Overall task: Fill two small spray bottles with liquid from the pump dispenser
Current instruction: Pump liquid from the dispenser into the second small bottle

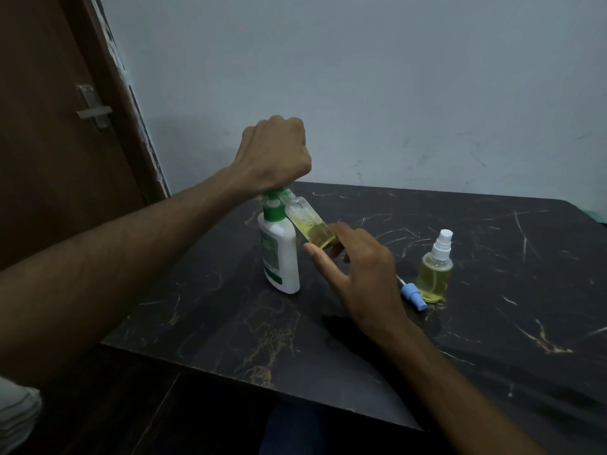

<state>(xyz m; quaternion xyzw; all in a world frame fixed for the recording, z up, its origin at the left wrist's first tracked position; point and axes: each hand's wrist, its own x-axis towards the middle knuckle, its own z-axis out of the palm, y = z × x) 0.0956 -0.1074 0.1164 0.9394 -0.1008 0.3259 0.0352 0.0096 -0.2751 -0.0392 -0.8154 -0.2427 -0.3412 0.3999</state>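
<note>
Our left hand (274,152) sits at the centre of the frame, its fingers curled into a fist on top of the green pump head (274,194), which they cover from above. Our right hand (356,267) is just below and to the right of it; the thumb and fingers (320,256) pinch the base of a small clear bottle (307,223) and hold it tilted, its open neck up against the pump's spout. Yellow liquid lies in the lower part of that bottle, with foam above it.

The pump belongs to a white dispenser (281,254) with a green collar and a green-printed label — it stands upright on the dark marbled bench (492,339), just left of the tilted bottle.

Further right in the frame, well apart from the hands, a second small bottle (434,274) stands upright on the bench, filled with yellow liquid and fitted with a white sprayer. Just beside its base, toward our right hand, a blue sprayer top (413,295) lies on its side.

At the upper left is a brown door (49,126) with a metal latch; a pale wall (394,77) fills the rest of the background.
</note>
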